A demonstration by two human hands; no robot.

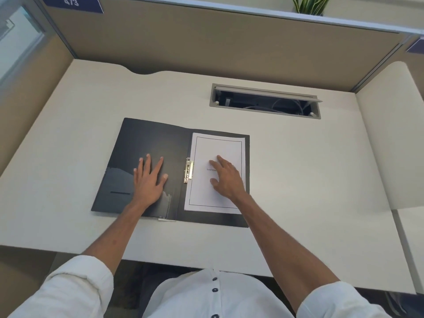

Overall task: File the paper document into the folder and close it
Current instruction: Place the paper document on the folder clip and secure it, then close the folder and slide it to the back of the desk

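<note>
Lying at mid-frame in our open folder, the paper sits beside the clip under our flat, ungripping right hand, left hand splayed; closing remains.

The folder is lying open on the surface, with the paper document lying on its right half, just right of the clip. The left half is being pressed by the left hand, the document by the right hand. A cable tray is set into the surface farther back, to the right.
</note>
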